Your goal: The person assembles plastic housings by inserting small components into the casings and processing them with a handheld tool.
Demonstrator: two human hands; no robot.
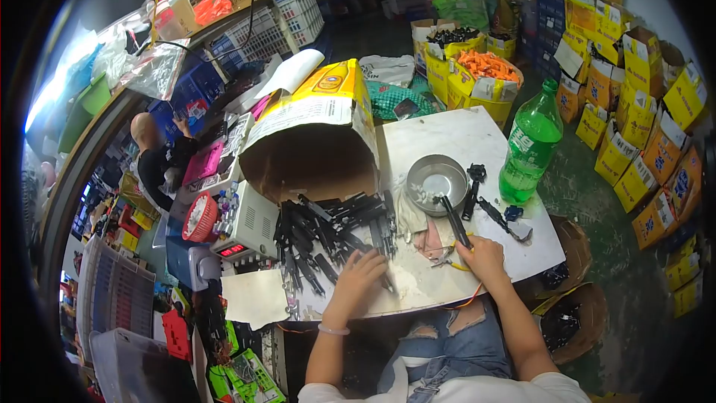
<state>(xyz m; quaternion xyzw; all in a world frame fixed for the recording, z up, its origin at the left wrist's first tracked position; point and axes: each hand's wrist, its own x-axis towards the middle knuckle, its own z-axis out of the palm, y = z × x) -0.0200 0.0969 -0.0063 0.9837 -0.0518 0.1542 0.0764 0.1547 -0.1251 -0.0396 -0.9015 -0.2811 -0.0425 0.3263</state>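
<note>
My left hand (361,279) rests at the near edge of a pile of long black plastic pieces (328,227), its fingers apart and touching them. My right hand (486,260) is closed around a slim black stick-like piece (456,222), tilted so its far end reaches the rim of a round metal bowl (437,172). Small white bits lie in the bowl. A pale cloth (409,213) lies against the bowl's left side. Right of the bowl are loose black parts (473,192) and a dark curved part (503,220). My right fingers hide the stick's near end.
A tipped cardboard box (313,142) opens toward the pile. A green bottle (530,145) stands at the white table's (477,134) right edge. A boxy device with red digits (253,224) and a red basket (200,218) are left. Another person (160,160) sits farther left.
</note>
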